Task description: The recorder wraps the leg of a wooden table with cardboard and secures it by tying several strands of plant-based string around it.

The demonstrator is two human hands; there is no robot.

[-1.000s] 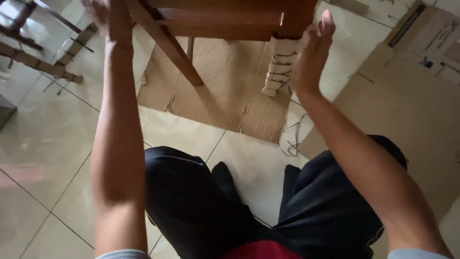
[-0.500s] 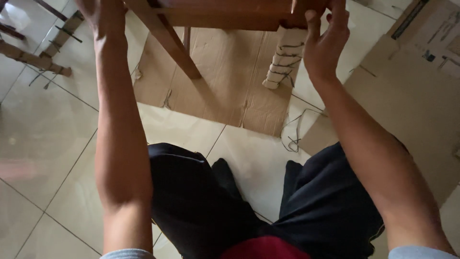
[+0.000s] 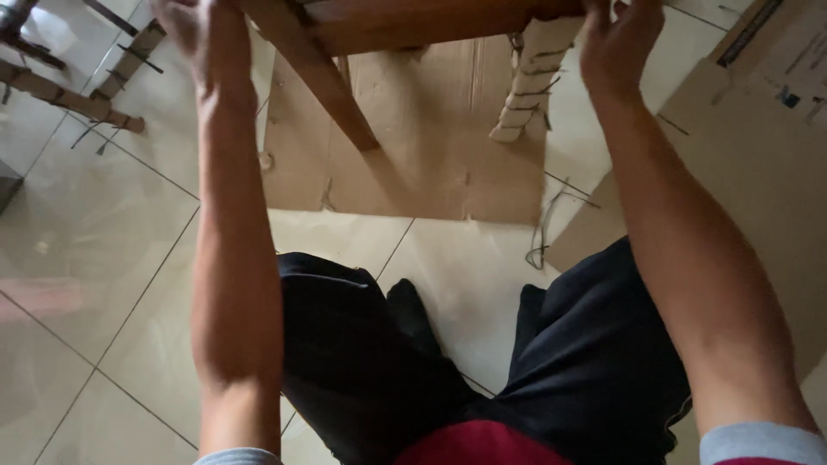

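A brown wooden chair (image 3: 405, 21) stands in front of me at the top of the view, its frame cut off by the upper edge. My left hand (image 3: 194, 26) grips the chair's left side near a bare slanted leg (image 3: 323, 82). My right hand (image 3: 620, 39) holds the chair's right side, just above a leg wrapped in cardboard and tied with string (image 3: 525, 86). Both arms reach forward over my knees in dark shorts.
A flat cardboard sheet (image 3: 413, 164) lies on the tiled floor under the chair. Another large cardboard piece (image 3: 758, 146) lies to the right. More cardboard-wrapped wooden legs (image 3: 69, 99) lie at the upper left. Loose string (image 3: 547, 237) trails on the floor.
My right hand has moved from open in the air onto the chair's right side and closed on it. The view has shifted slightly closer to the chair.
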